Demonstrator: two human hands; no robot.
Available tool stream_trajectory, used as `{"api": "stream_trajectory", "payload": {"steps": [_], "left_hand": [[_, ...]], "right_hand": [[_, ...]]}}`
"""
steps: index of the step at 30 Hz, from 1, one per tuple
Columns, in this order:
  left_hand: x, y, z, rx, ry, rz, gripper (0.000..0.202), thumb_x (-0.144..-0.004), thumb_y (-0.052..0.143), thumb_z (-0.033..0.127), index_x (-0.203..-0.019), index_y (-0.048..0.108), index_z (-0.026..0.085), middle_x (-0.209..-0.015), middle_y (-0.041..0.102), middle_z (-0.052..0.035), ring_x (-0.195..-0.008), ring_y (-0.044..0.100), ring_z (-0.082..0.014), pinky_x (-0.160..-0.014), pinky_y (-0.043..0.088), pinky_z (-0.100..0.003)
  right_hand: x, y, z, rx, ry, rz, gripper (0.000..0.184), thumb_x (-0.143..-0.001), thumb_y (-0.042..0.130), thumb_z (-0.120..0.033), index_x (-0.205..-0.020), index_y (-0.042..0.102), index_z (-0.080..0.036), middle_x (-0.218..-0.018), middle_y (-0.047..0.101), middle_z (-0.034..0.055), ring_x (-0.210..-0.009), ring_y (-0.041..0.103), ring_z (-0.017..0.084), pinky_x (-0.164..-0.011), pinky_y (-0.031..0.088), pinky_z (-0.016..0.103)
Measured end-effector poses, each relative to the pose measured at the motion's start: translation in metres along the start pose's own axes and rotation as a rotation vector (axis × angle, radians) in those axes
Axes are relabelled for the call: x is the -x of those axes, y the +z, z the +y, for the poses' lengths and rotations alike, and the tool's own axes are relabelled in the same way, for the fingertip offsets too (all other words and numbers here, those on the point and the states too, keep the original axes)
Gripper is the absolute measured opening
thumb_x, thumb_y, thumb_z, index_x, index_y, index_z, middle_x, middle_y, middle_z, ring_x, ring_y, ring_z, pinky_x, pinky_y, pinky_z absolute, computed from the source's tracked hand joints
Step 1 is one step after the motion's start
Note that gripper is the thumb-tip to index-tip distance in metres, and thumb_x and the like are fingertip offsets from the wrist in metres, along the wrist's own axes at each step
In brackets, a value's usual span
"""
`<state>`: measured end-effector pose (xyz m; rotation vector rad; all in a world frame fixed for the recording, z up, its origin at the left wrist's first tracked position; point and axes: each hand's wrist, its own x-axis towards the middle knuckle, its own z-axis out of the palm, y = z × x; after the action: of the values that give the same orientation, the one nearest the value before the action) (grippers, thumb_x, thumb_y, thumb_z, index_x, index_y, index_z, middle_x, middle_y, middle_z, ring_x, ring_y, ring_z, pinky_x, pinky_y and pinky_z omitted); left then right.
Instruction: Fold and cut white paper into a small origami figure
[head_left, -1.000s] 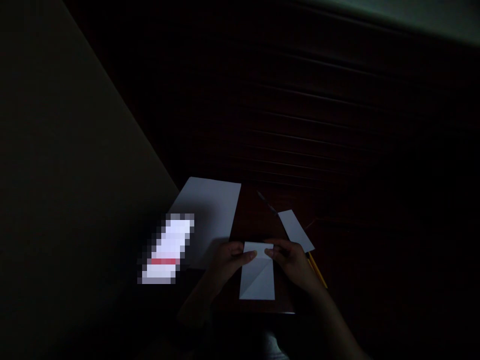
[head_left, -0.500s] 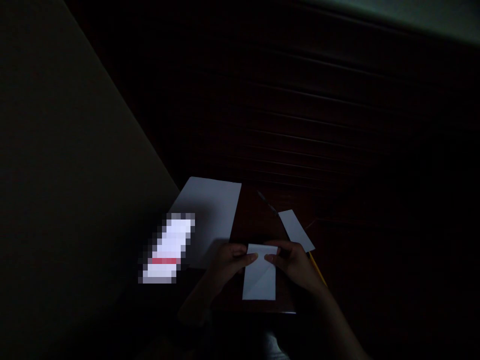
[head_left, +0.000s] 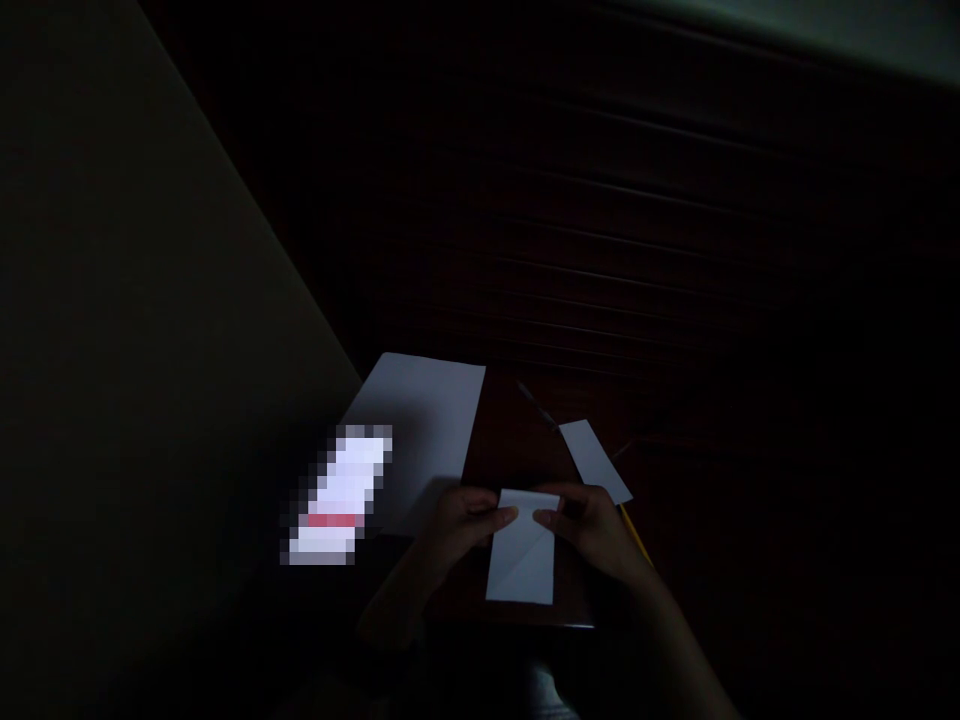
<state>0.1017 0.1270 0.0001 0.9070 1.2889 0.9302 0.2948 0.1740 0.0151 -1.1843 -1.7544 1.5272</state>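
A folded piece of white paper (head_left: 523, 565) is held between my two hands, near the front edge of a dark table (head_left: 510, 440). It has a diagonal crease and a narrow fold along its top edge. My left hand (head_left: 457, 525) pinches its upper left side, thumb on top and fingers behind. On the upper right side, my right hand (head_left: 592, 530) grips it the same way. The two thumbs lie close together just below the folded edge. The fingertips behind the paper are hidden.
Left on the table lies a large white sheet (head_left: 431, 410), with a bright, blurred-out screen (head_left: 341, 490) beside it. To the right are a small white paper strip (head_left: 596, 462), a thin pen-like object (head_left: 536, 404) and a yellow stick (head_left: 636, 535). Dim light hides much detail.
The view has shifted very slightly. Both hands keep the same hold on the folded paper, whose lower end looks tilted a little differently.
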Motion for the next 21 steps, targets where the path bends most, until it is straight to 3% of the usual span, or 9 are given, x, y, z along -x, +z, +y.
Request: {"api": "stream_trajectory", "payload": {"steps": [8, 14, 21], "left_hand": [[-0.001, -0.002, -0.001, 0.039, 0.007, 0.015, 0.024, -0.068, 0.065, 0.037, -0.073, 0.067, 0.013, -0.068, 0.068, -0.0051, -0.062, 0.062, -0.0175, -0.052, 0.045, -0.024], [0.0, 0.0, -0.002, 0.002, 0.007, 0.011, 0.021, -0.067, 0.066, 0.034, -0.067, 0.066, 0.013, -0.061, 0.065, -0.0028, -0.055, 0.058, -0.0142, -0.048, 0.041, -0.021], [0.002, 0.004, 0.001, -0.027, 0.014, -0.063, 0.023, -0.064, 0.068, 0.034, -0.055, 0.062, 0.013, -0.05, 0.058, 0.0012, -0.046, 0.051, -0.0106, -0.045, 0.034, -0.02]], "right_hand": [[-0.001, 0.0, 0.0, -0.025, 0.021, -0.01, 0.029, -0.073, 0.064, -0.032, -0.099, 0.065, -0.018, -0.087, 0.068, 0.0047, -0.077, 0.062, 0.021, -0.067, 0.05, 0.031], [-0.002, 0.011, -0.002, 0.042, -0.063, -0.006, 0.032, -0.073, 0.064, -0.034, -0.102, 0.064, -0.021, -0.098, 0.067, 0.0049, -0.089, 0.06, 0.022, -0.077, 0.047, 0.033], [-0.005, 0.025, 0.004, 0.031, 0.016, 0.003, 0.027, -0.074, 0.061, -0.041, -0.079, 0.069, -0.015, -0.073, 0.069, 0.0047, -0.066, 0.061, 0.018, -0.054, 0.045, 0.024]]}}
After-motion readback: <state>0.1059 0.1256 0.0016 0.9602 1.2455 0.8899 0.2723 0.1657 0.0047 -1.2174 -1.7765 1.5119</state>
